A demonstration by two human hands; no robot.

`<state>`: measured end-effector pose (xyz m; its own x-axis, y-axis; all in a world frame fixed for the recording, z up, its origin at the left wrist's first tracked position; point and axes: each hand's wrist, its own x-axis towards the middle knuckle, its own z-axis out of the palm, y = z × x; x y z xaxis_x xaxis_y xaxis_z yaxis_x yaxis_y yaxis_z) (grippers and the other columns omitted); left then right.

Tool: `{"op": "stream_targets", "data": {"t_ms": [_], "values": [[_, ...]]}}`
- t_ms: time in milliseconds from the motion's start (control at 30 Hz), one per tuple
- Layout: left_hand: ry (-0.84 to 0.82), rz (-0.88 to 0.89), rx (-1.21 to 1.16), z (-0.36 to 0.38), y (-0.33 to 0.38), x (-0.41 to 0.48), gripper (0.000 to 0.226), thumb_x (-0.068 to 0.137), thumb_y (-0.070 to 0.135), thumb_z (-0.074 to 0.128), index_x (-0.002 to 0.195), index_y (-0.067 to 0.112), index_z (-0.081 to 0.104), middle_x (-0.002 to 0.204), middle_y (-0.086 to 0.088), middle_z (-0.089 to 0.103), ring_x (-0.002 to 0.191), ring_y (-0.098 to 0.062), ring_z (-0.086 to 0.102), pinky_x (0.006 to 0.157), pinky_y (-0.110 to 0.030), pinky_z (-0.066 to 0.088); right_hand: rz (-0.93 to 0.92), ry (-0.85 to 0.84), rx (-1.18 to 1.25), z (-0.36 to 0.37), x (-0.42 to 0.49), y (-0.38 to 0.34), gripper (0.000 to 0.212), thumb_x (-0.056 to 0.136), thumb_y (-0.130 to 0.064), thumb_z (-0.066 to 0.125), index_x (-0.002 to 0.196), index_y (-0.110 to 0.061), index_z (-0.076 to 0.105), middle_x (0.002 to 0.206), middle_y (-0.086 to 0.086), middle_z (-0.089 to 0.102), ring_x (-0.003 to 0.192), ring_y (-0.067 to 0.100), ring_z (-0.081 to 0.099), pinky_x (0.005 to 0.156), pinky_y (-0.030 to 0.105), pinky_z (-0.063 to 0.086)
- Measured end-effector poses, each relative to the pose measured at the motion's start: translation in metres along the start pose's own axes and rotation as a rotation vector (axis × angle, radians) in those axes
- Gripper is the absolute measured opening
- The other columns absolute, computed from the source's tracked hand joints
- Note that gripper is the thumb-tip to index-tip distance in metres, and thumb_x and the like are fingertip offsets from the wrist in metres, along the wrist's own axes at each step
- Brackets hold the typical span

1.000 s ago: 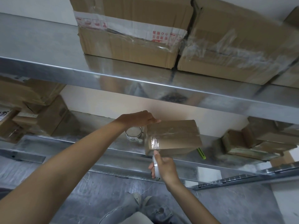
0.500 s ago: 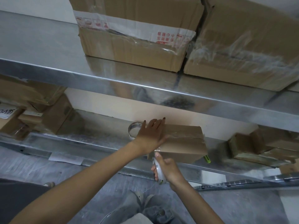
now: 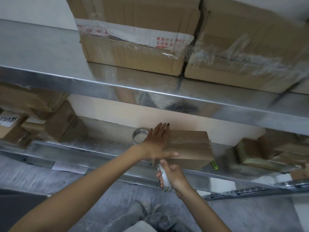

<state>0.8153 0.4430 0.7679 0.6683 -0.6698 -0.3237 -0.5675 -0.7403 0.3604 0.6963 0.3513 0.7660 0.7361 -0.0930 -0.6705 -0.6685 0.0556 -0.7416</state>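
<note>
1 small brown box (image 3: 189, 148) on the lower shelf (image 3: 100, 153), near the front edge. 1 left hand (image 3: 157, 143) flat on top — fingers straight, spread wide. 1 right hand (image 3: 173, 176) just below the box front — fingers curled round 1 white tool (image 3: 164, 180). 1 tape roll (image 3: 139, 136) just left of the box. 2 big boxes (image 3: 133, 52) on the top shelf (image 3: 50, 52).

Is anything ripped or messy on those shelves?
Yes. On the top shelf, the left cardboard box has its white tape torn and peeling, and the box beside it is wrapped in crumpled clear tape.
</note>
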Motion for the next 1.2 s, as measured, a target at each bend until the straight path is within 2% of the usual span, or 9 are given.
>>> {"op": "stream_targets", "data": {"t_ms": [67,133,300,367,467,600,800,933,1200], "values": [[-0.141,0.034,-0.001,-0.019,-0.004,-0.002,0.123,0.077,0.075,0.054,0.149,0.013,-0.024,0.157,-0.003,-0.029,0.145,-0.021,-0.025,0.121,-0.046,0.000,0.002,-0.015,-0.004,0.001,0.000,-0.005,0.053,0.100,-0.033,0.043,0.060,-0.001,0.058,0.039,0.004,0.050,0.031,0.015,0.046,0.040,0.020,0.040],[-0.185,0.044,-0.016,-0.028,-0.006,0.001,0.124,0.077,0.072,0.058,0.149,0.013,-0.024,0.157,-0.003,-0.028,0.146,-0.022,-0.021,0.121,-0.045,0.007,0.010,-0.026,0.005,0.002,0.001,-0.012,0.052,0.101,-0.034,0.041,0.063,-0.002,0.058,0.038,0.004,0.048,0.031,0.015,0.045,0.040,0.020,0.041],[-0.162,0.079,0.140,-0.042,-0.007,0.010,0.108,0.083,0.077,0.040,0.152,0.013,-0.013,0.159,-0.005,0.001,0.144,-0.027,0.010,0.109,-0.048,0.034,-0.052,-0.094,-0.028,0.000,0.001,-0.017,0.044,0.100,-0.040,0.039,0.081,-0.005,0.060,0.043,0.005,0.050,0.040,0.018,0.050,0.054,0.028,0.045],[-0.155,0.085,0.190,-0.047,-0.011,0.014,0.100,0.086,0.075,0.035,0.153,0.013,-0.007,0.157,-0.005,0.010,0.138,-0.029,0.022,0.104,-0.048,0.037,-0.152,-0.114,-0.105,-0.001,-0.008,-0.019,0.036,0.101,-0.036,0.038,0.088,-0.007,0.057,0.047,0.004,0.053,0.048,0.017,0.054,0.057,0.020,0.043],[-0.195,0.087,0.162,-0.054,-0.014,0.018,0.089,0.090,0.071,0.030,0.153,0.017,-0.001,0.159,-0.003,0.009,0.138,-0.029,0.023,0.106,-0.048,0.035,-0.272,-0.122,-0.146,-0.002,-0.024,-0.019,0.033,0.102,-0.031,0.035,0.091,-0.010,0.058,0.055,0.002,0.058,0.065,0.006,0.060,0.068,0.012,0.038],[-0.266,0.069,0.075,-0.051,-0.015,0.017,0.084,0.092,0.069,0.026,0.153,0.021,-0.006,0.162,-0.003,-0.008,0.147,-0.026,0.003,0.113,-0.050,0.027,-0.294,-0.141,-0.134,0.003,-0.033,-0.018,0.036,0.103,-0.029,0.029,0.092,-0.010,0.058,0.060,0.001,0.060,0.076,-0.006,0.058,0.077,0.011,0.035],[-0.111,0.200,0.128,-0.055,-0.015,0.025,0.079,0.091,0.069,0.030,0.149,0.017,0.017,0.139,-0.003,0.032,0.119,-0.023,0.034,0.098,-0.049,0.041,-0.323,-0.139,-0.063,0.007,-0.035,-0.023,0.038,0.103,-0.030,0.028,0.089,-0.008,0.056,0.064,0.004,0.058,0.070,-0.005,0.056,0.077,0.018,0.036],[-0.076,0.213,0.118,-0.057,-0.018,0.023,0.080,0.088,0.072,0.029,0.147,0.018,0.021,0.132,-0.001,0.035,0.112,-0.020,0.037,0.094,-0.048,0.044,-0.361,-0.147,-0.050,0.009,-0.034,-0.023,0.039,0.103,-0.026,0.028,0.087,-0.004,0.055,0.060,0.005,0.056,0.062,-0.003,0.056,0.069,0.000,0.036],[-0.034,0.256,0.133,-0.060,-0.001,0.011,0.074,0.093,0.064,0.034,0.148,0.016,0.021,0.136,-0.002,0.035,0.118,-0.020,0.035,0.095,-0.043,0.042,-0.436,-0.124,0.020,0.016,-0.035,-0.015,0.045,0.099,-0.034,0.030,0.080,-0.005,0.058,0.054,0.003,0.055,0.063,0.010,0.056,0.077,0.007,0.038]]}}
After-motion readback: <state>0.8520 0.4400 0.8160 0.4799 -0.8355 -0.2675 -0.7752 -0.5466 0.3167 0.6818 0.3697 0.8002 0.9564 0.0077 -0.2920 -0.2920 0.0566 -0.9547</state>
